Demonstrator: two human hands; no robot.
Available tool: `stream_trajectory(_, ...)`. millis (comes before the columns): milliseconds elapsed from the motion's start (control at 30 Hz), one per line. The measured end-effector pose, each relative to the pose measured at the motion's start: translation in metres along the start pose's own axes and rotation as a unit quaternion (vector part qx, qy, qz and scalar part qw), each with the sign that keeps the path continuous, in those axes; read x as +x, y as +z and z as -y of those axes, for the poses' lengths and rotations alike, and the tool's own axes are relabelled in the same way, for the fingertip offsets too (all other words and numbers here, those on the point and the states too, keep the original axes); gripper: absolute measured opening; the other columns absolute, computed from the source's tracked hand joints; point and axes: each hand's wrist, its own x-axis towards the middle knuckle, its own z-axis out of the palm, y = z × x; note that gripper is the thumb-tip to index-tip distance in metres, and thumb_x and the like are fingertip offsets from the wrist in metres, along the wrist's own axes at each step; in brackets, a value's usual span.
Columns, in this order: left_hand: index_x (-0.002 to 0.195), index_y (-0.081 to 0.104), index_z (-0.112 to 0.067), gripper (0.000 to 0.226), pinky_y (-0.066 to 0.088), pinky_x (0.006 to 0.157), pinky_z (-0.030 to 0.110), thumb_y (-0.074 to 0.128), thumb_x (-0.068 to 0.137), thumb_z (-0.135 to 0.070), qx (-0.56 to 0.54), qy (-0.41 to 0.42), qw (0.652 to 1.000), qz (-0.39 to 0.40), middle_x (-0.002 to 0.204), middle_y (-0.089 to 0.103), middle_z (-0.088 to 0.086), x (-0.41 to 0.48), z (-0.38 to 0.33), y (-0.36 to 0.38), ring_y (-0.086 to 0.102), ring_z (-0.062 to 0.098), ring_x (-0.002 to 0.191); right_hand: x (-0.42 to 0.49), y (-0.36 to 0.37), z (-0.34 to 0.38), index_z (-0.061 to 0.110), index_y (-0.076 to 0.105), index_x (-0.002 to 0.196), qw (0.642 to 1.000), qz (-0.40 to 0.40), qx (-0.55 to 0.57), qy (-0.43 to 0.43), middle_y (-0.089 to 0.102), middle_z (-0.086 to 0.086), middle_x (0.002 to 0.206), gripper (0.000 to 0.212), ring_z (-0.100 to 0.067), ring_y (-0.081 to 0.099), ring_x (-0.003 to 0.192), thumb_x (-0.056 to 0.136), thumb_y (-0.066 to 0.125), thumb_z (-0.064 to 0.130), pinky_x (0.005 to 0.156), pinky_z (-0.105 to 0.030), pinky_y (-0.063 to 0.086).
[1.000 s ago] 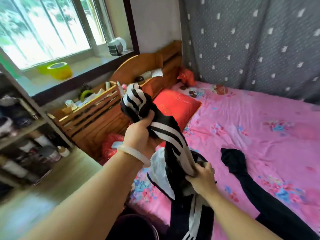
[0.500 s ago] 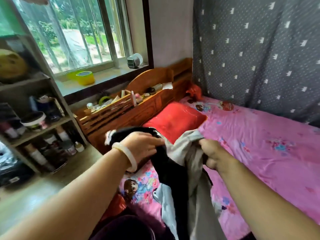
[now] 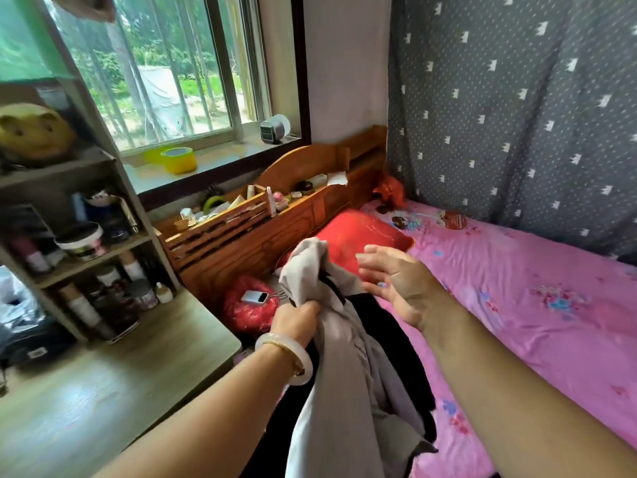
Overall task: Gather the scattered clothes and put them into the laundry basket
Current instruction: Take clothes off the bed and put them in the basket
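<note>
The left hand [image 3: 297, 317] has its fingers [image 3: 306, 307] curled tight into a bunch of clothes [image 3: 344, 357], gripping them near the top. The right hand [image 3: 396, 288] hovers just beside the bundle, fingers [image 3: 374, 258] spread apart and holding nothing. A pale bangle [image 3: 286, 357] sits on the left wrist.

The clothes hang from that single grip, over the edge of the bed [image 3: 517, 322]: a soft grey garment [image 3: 320, 263] outermost, limp and creased, with black fabric [image 3: 389, 339] draped behind it. No laundry basket is in view.

The likely trouble is slippage. Only one hand holds several loose layers, and the black piece seems caught mostly by the folds around it, so it could slide out and drop back onto the bed or floor when the bundle is carried. The long trailing ends could also snag on the wooden headboard [image 3: 275, 243] or the table [image 3: 120, 374] at the left.

The sheet is smooth pink cotton with floral prints; a glossy red pillow [image 3: 362, 232] lies at its head.
</note>
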Motion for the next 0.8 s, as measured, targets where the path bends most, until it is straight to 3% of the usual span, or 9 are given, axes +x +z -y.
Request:
stream_trajectory(67,0.091,0.066,-0.004,0.034,0.051,0.093,0.044,0.066,0.069,-0.030,-0.067,-0.049,0.997,0.001,0.099,0.070,0.015,0.007,-0.002,-0.010,0.066,0.033,0.094,-0.007,-0.012,-0.008,0.008,0.064,0.086,0.991,-0.024,-0.132,-0.022,0.057,-0.006,0.067,0.018,-0.015,0.051,0.059,0.082,0.058,-0.008,0.055,-0.022,0.046)
stream_trajectory(133,0.085,0.065,-0.009,0.022,0.049,0.097,0.049,0.064,0.074,-0.028,-0.131,-0.069,0.989,-0.002,0.095,0.070,0.016,0.008,-0.007,-0.018,0.066,0.034,0.095,-0.016,-0.026,-0.022,0.007,0.064,0.074,0.963,0.029,-0.269,0.021,0.057,-0.009,0.060,0.026,-0.015,0.052,0.049,0.078,0.050,-0.014,0.047,-0.021,0.047)
stream_trajectory(233,0.090,0.065,-0.007,0.020,0.049,0.095,0.044,0.055,0.085,-0.023,-0.232,-0.095,0.968,0.017,0.090,0.068,0.016,0.004,-0.020,-0.023,0.064,0.034,0.093,-0.033,-0.031,-0.047,0.005,0.068,0.083,0.891,0.159,-0.407,0.120,0.065,-0.010,0.065,0.021,-0.015,0.061,0.052,0.073,0.055,-0.008,0.053,-0.027,0.055)
stream_trajectory(300,0.085,0.064,-0.007,0.023,0.051,0.079,0.038,0.048,0.089,-0.023,-0.283,-0.116,0.952,0.034,0.078,0.067,0.015,0.002,-0.023,-0.022,0.063,0.032,0.082,-0.038,-0.023,-0.064,0.010,0.070,0.091,0.870,0.161,-0.463,0.050,0.072,-0.002,0.076,0.032,-0.007,0.063,0.063,0.061,0.061,0.010,0.062,-0.032,0.058)
stream_trajectory(367,0.072,0.059,-0.006,0.031,0.046,0.068,0.033,0.040,0.092,-0.021,-0.318,-0.126,0.937,0.066,0.057,0.063,0.012,0.000,-0.024,-0.020,0.057,0.027,0.069,-0.041,-0.012,-0.076,0.021,0.067,0.098,0.884,0.164,-0.435,-0.042,0.071,0.018,0.078,0.040,0.009,0.060,0.067,0.059,0.058,0.016,0.063,-0.018,0.051)
stream_trajectory(433,0.072,0.058,-0.007,0.031,0.045,0.070,0.033,0.038,0.091,-0.021,-0.341,-0.131,0.927,0.086,0.059,0.061,0.010,0.000,-0.023,-0.019,0.056,0.026,0.069,-0.042,-0.003,-0.084,0.028,0.064,0.097,0.906,0.168,-0.379,-0.079,0.069,0.027,0.081,0.040,0.013,0.059,0.070,0.064,0.054,0.008,0.064,-0.012,0.046)
stream_trajectory(533,0.078,0.060,-0.009,0.027,0.046,0.087,0.034,0.038,0.088,-0.020,-0.398,-0.136,0.902,0.099,0.070,0.057,0.006,0.010,-0.017,-0.024,0.056,0.022,0.073,-0.037,-0.004,-0.088,0.021,0.069,0.076,0.935,0.113,-0.323,-0.089,0.069,0.014,0.068,0.025,0.004,0.058,0.066,0.080,0.055,0.000,0.063,-0.022,0.049)
stream_trajectory(633,0.097,0.064,-0.009,0.029,0.042,0.104,0.036,0.040,0.083,-0.019,-0.406,-0.152,0.896,0.097,0.085,0.060,0.005,0.020,-0.004,-0.032,0.060,0.022,0.093,-0.033,-0.016,-0.080,0.011,0.063,0.072,0.962,0.091,-0.242,-0.089,0.051,0.000,0.063,0.015,-0.011,0.044,0.061,0.086,0.057,0.013,0.056,-0.029,0.034)
stream_trajectory(800,0.086,0.062,-0.008,0.023,0.049,0.074,0.036,0.046,0.071,-0.015,-0.385,-0.166,0.902,0.100,0.079,0.057,0.010,0.018,0.017,-0.038,0.058,0.026,0.073,-0.033,-0.025,-0.076,0.012,0.057,0.087,0.968,0.177,-0.171,-0.043,0.047,-0.008,0.078,0.016,-0.016,0.040,0.070,0.085,0.050,0.026,0.061,-0.027,0.034)
